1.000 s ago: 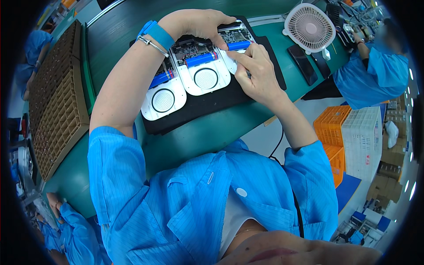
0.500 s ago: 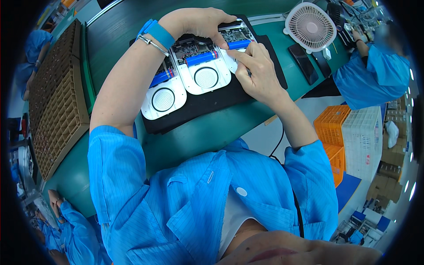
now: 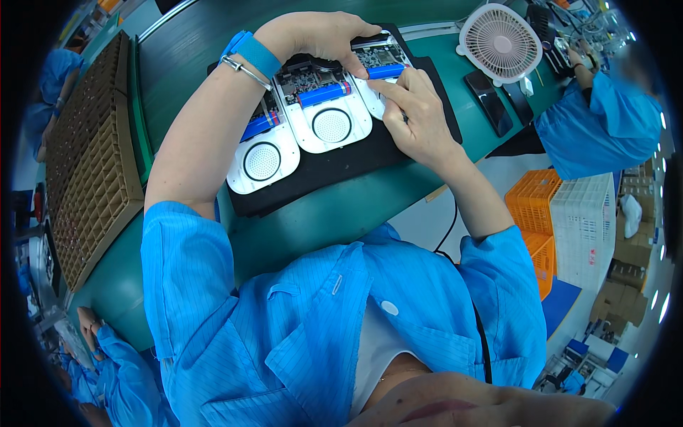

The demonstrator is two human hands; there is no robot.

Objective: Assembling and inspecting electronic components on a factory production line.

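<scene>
Three white device housings lie side by side on a black mat [image 3: 313, 174]: a left one [image 3: 284, 165], a middle one [image 3: 307, 132] and a right one [image 3: 375, 104]. Each has a circuit board and a blue cylindrical battery; round speaker grilles show on the left and middle ones. Over the right housing's far left side arches my left hand [image 3: 324, 37], thumb and forefinger apart, thumb tip beside its battery [image 3: 385, 72]. My right hand [image 3: 420, 117] touches near that battery's lower edge with an outstretched forefinger. Its other fingers are curled around something dark, mostly hidden.
A brown divided tray [image 3: 96, 171] stands at the left. Right of the mat are a phone [image 3: 488, 103] and a round fan [image 3: 501, 43]. Orange crates [image 3: 533, 199] and a white crate [image 3: 583, 228] stand beyond the bench. A co-worker [image 3: 597, 121] sits at the right.
My right hand has shifted very slightly, its thumb drawn a little to the right. My left hand and the housings stay in place.
</scene>
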